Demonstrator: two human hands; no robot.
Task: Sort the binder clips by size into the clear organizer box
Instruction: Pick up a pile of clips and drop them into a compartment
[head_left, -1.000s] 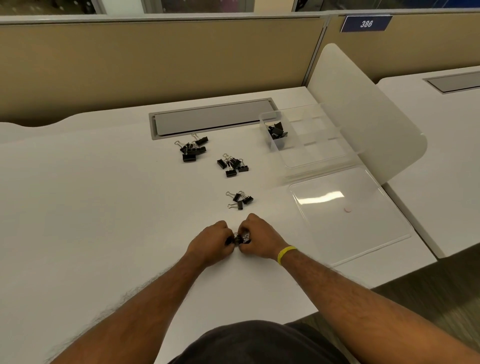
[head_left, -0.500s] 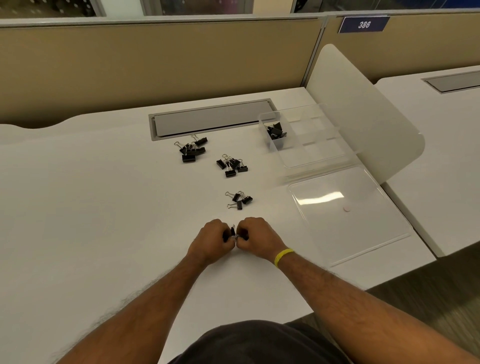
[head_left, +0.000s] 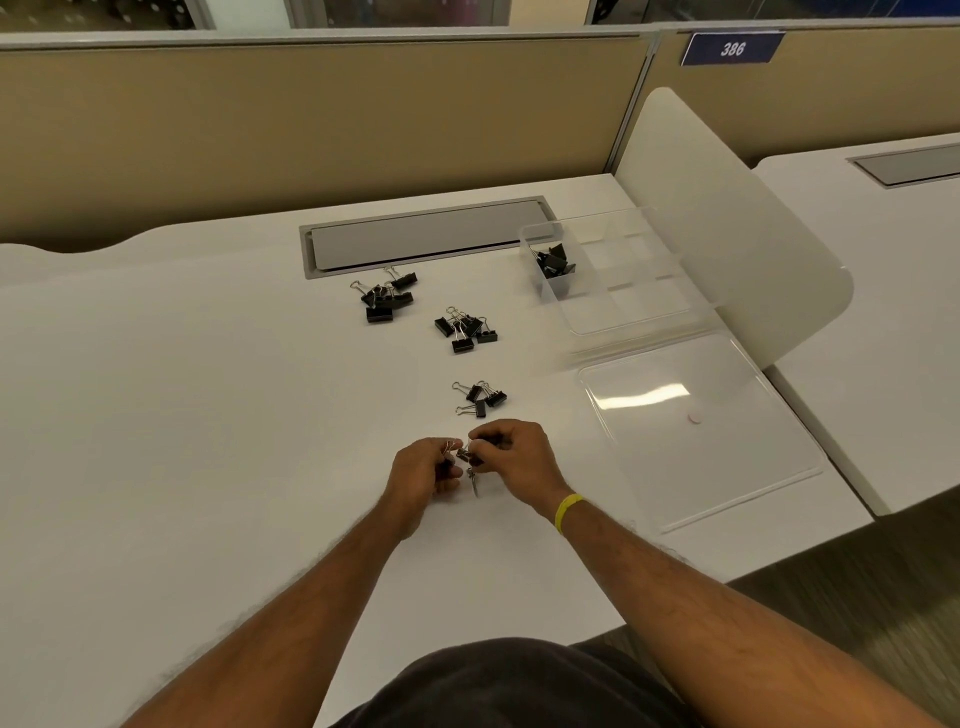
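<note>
Clear plastic forms the organizer box (head_left: 618, 280), which stands on the white desk (head_left: 182, 415) at about 2 o'clock from our hands, its walls dividing it into several compartments. We find black binder clips (head_left: 553, 262) in one compartment only, the one at its far-left corner; the other compartments that we can make out show bare plastic. The box lid (head_left: 696, 426) lies flat on the desk at the 5 o'clock side of the box, with a small pink dot on it.

Three loose groups of clips lie on the desk: a far group (head_left: 387, 299) at 11 o'clock from our hands, a middle group (head_left: 465, 330) at 12 o'clock, and a near group (head_left: 480, 399) just beyond our knuckles.

Our left hand (head_left: 423, 473) and right hand (head_left: 511, 462) meet above the desk's near part. The fingers (head_left: 483, 434) of both hands are clamped on a small cluster of clips (head_left: 467, 457) held between them; a wire handle hangs below it.

A yellow band (head_left: 566, 512) circles our right wrist. On the partition at 1 o'clock, a blue plate (head_left: 732, 48) reads "386".
</note>
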